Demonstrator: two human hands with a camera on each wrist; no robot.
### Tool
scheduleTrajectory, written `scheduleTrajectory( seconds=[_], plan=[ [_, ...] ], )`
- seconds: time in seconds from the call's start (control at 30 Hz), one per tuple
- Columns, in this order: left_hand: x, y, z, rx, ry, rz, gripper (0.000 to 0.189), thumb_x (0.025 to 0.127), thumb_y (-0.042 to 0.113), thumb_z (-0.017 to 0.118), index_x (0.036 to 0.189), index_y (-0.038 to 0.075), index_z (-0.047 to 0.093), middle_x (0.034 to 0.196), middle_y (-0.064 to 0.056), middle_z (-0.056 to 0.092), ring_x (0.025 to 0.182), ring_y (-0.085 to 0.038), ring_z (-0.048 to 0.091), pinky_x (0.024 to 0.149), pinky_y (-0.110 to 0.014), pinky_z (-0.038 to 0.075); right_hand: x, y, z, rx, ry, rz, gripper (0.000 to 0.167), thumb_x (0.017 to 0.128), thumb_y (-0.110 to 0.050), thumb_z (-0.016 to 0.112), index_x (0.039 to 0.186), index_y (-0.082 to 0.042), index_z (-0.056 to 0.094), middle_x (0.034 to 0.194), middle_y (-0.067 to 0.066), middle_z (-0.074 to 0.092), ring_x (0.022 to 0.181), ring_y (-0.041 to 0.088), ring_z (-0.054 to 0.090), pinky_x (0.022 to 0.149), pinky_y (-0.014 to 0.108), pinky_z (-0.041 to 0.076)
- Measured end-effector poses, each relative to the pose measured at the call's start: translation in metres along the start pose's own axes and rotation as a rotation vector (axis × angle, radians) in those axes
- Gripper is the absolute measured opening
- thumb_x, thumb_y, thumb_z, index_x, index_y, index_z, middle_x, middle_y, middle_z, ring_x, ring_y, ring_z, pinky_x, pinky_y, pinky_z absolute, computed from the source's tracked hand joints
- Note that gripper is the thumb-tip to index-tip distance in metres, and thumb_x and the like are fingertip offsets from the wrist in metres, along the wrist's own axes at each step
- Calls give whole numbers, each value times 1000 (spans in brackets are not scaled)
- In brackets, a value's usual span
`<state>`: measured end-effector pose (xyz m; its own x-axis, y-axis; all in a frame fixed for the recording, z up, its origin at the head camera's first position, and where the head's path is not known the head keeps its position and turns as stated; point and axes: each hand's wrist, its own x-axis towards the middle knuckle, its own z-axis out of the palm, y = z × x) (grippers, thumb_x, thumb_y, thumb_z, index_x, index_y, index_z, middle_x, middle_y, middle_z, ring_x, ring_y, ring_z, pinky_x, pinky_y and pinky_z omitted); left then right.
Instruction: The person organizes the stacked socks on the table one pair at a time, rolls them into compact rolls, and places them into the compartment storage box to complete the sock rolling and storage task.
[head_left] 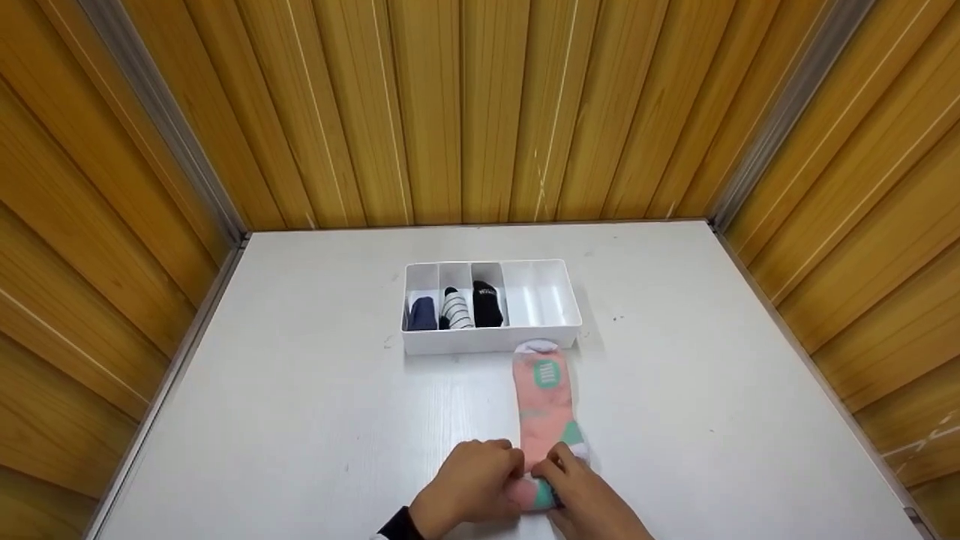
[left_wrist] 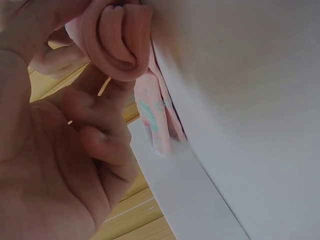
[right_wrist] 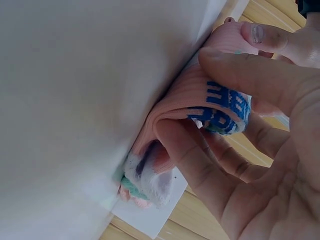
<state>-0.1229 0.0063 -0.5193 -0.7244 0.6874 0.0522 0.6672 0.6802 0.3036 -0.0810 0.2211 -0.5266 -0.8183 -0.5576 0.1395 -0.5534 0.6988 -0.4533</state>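
Note:
A pink sock (head_left: pixel 541 397) with mint-green patches and a white far edge lies lengthwise on the white table. Its near end is rolled over on itself; the left wrist view shows the coil (left_wrist: pixel 117 42) end-on. My left hand (head_left: pixel 474 480) grips the left side of this roll. At the roll's right side, my right hand (head_left: pixel 592 499) pinches it between thumb and fingers. Blue lettering (right_wrist: pixel 225 107) shows on the rolled part in the right wrist view. The flat remainder of the sock stretches away from my hands toward a white box.
Just past the sock's far end stands the white divided box (head_left: pixel 487 343). Its left compartments hold a navy sock (head_left: pixel 423 314), a striped sock (head_left: pixel 456 309) and a black sock (head_left: pixel 487 306). Wood-patterned walls (head_left: pixel 480 112) enclose the table (head_left: pixel 300 405) at the back and sides.

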Motion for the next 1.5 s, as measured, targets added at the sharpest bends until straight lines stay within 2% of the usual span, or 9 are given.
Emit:
scheduleTrajectory(
  seconds=[0.13,0.3,0.47,0.7,0.93,1.07,1.3,1.5],
  plan=[
    [-1,1,2,47,16,22,32,72,42,88,86,22,67,74,12,57,58,0,43,52,-19,35,-1,1,3,-1,15,-25,49,71,1,82,113,-16,62,105,-7,42,84,1,43,72,20,46],
    [-1,2,8,121,46,48,40,68,45,90,87,22,63,77,12,57,61,-2,50,57,-19,41,-1,3,5,-12,45,-66,52,67,2,82,111,-15,62,104,-7,45,84,0,44,72,20,48],
    [1,2,8,128,62,38,39,68,43,90,84,21,62,75,10,56,61,-3,50,57,-20,42,0,3,3,-16,39,-55,51,69,0,83,114,-15,64,105,-8,47,86,0,46,75,23,49],
    [2,3,7,111,89,39,35,71,44,87,79,21,61,69,11,54,56,-1,42,52,-19,37,1,6,4,-42,83,-87,52,66,2,82,113,-13,64,107,-5,45,85,2,47,72,21,49],
    [4,3,5,88,43,26,32,72,41,87,80,21,65,71,11,58,59,-1,49,54,-20,40,0,7,6,-17,64,-55,53,68,5,79,114,-15,62,104,-6,40,81,3,45,68,20,46],
    [5,1,4,79,25,30,32,71,42,88,82,21,67,72,11,60,60,0,50,55,-20,41,0,7,6,-21,80,-76,51,68,3,80,113,-14,64,103,-7,42,81,1,43,69,19,46],
    [5,1,1,29,-12,-3,29,73,41,87,79,21,66,67,12,55,57,-2,41,53,-21,35,0,8,5,-11,55,-70,49,74,-1,82,118,-13,65,105,-8,46,85,-1,43,73,19,47],
    [3,4,0,42,4,5,30,74,42,85,78,20,65,65,12,53,55,-2,40,51,-21,33,0,11,5,-3,52,-91,45,81,-2,79,122,-14,66,109,-8,52,89,1,47,77,20,49]
  ],
)
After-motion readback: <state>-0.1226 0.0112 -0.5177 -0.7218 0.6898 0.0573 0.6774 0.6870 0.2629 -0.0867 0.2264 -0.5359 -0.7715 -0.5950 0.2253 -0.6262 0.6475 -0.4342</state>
